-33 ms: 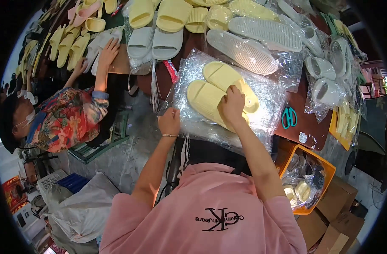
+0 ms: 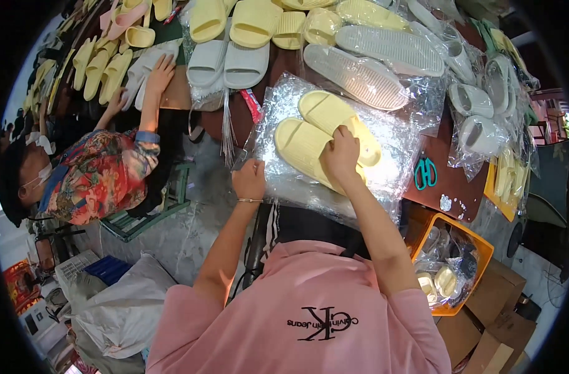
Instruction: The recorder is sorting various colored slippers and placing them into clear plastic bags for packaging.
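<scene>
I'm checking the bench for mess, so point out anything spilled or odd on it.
Small whitish flecks lie scattered on the brown tabletop, near the teal scissors; they look like stray scraps, but are too small to identify. The yellow slippers at the right hand show no visible damage.

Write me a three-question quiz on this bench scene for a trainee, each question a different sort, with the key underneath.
1. Multiple choice: which of the person's hands is on the pair of yellow slippers in the middle? A) left B) right C) neither
2. True or false: the teal scissors lie on the red-brown tabletop, to the right of the slippers.
3. Fill in the blank: the left hand is at the ____ edge of the clear plastic packaging under the slippers.

Key:
1. B, the right hand
2. True
3. left
</scene>
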Demonstrator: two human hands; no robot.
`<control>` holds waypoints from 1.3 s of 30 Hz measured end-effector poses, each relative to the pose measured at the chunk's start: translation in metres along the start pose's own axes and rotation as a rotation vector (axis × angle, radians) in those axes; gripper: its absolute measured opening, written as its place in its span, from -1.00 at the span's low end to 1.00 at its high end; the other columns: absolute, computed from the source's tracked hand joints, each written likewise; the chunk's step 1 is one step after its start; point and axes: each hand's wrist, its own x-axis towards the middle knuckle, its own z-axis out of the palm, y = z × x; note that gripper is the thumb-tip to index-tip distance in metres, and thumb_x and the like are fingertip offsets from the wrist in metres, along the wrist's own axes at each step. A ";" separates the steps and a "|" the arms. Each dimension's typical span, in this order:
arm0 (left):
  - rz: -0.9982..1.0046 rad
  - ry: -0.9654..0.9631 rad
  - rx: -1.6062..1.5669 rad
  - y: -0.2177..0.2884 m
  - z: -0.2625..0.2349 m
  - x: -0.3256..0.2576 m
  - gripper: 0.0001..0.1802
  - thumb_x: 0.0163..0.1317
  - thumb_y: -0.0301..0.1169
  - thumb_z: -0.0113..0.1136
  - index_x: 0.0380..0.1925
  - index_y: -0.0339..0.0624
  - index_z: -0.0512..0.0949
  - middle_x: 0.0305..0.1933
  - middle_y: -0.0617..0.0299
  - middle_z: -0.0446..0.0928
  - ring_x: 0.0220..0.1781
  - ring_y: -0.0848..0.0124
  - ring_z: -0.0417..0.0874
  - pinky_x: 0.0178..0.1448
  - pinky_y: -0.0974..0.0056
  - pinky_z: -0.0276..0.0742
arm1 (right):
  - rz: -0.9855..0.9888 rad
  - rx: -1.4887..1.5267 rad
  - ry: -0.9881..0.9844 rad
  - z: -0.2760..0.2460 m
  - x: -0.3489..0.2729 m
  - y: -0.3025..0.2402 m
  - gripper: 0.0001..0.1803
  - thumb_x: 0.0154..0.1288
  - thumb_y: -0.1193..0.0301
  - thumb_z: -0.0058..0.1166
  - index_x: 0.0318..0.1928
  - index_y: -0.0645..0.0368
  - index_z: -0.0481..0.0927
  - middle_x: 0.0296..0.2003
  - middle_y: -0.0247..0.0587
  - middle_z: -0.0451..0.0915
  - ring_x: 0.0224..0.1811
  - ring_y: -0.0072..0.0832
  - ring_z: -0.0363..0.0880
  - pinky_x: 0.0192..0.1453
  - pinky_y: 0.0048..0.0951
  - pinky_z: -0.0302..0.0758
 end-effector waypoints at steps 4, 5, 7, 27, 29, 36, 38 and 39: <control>0.196 0.132 0.158 -0.002 0.000 0.004 -0.85 0.00 -0.30 0.08 -0.49 -0.12 0.50 -0.58 0.15 0.50 -0.43 0.18 0.51 -0.31 0.14 0.27 | -0.244 0.093 0.057 -0.001 -0.001 -0.022 -0.78 -0.19 0.56 -0.03 -0.39 0.31 0.42 -0.28 -0.09 0.40 -0.24 -0.23 0.34 -0.14 -0.27 0.20; 0.200 0.107 0.203 -0.002 -0.001 0.006 -0.87 -0.02 -0.32 0.09 -0.50 -0.12 0.50 -0.59 0.16 0.49 -0.43 0.18 0.50 -0.31 0.14 0.25 | -0.277 0.099 0.035 0.004 -0.001 -0.025 -0.77 -0.18 0.55 -0.02 -0.38 0.31 0.42 -0.28 -0.10 0.40 -0.24 -0.24 0.33 -0.14 -0.27 0.20; 0.183 0.114 0.178 -0.007 0.001 0.009 -0.88 -0.04 -0.34 0.08 -0.50 -0.11 0.51 -0.58 0.19 0.50 -0.42 0.21 0.51 -0.31 0.15 0.24 | -0.294 0.101 0.014 0.016 0.001 -0.023 -0.77 -0.15 0.50 0.02 -0.37 0.26 0.43 -0.29 -0.13 0.40 -0.23 -0.25 0.33 -0.13 -0.27 0.21; 0.231 0.147 0.299 -0.008 0.002 0.010 -0.27 -0.11 -0.23 0.24 0.09 -0.19 0.20 -0.02 0.07 0.35 0.04 0.18 0.35 0.06 0.07 0.15 | -0.345 0.118 0.011 0.000 -0.038 0.003 -0.75 -0.13 0.43 0.09 -0.36 0.20 0.43 -0.30 -0.19 0.42 -0.24 -0.28 0.33 -0.14 -0.27 0.21; 0.262 0.104 0.317 -0.008 0.005 0.008 -0.29 -0.06 -0.25 0.22 0.10 -0.18 0.18 -0.07 0.03 0.36 -0.04 0.13 0.40 -0.02 0.09 0.24 | -0.323 0.095 -0.013 -0.008 -0.039 0.013 -0.76 -0.13 0.43 0.08 -0.36 0.20 0.43 -0.30 -0.20 0.42 -0.24 -0.29 0.33 -0.13 -0.28 0.21; 0.155 0.026 0.101 -0.056 0.022 0.011 -0.48 0.02 -0.27 0.17 -0.02 -0.25 0.32 -0.23 -0.01 0.41 -0.24 0.11 0.47 -0.18 0.13 0.38 | -0.096 -0.080 0.114 -0.047 -0.056 0.090 -0.73 -0.20 0.52 -0.02 -0.34 0.23 0.43 -0.23 -0.14 0.40 -0.15 -0.24 0.32 -0.08 -0.24 0.21; 0.140 0.020 0.031 -0.059 0.019 0.014 -0.52 0.03 -0.28 0.16 -0.06 -0.27 0.36 -0.27 0.01 0.43 -0.27 0.17 0.49 -0.19 0.18 0.40 | -0.092 -0.030 0.131 -0.061 -0.060 0.105 -0.71 -0.26 0.56 -0.03 -0.36 0.25 0.43 -0.24 -0.12 0.40 -0.15 -0.22 0.32 -0.09 -0.23 0.21; 0.073 0.018 -0.137 -0.059 0.017 0.016 -0.52 0.05 -0.28 0.16 -0.06 -0.29 0.36 -0.30 0.05 0.45 -0.29 0.26 0.49 -0.20 0.25 0.40 | -0.109 -0.014 0.150 -0.070 -0.062 0.104 -0.71 -0.28 0.58 -0.04 -0.37 0.26 0.43 -0.24 -0.12 0.40 -0.16 -0.21 0.32 -0.09 -0.23 0.21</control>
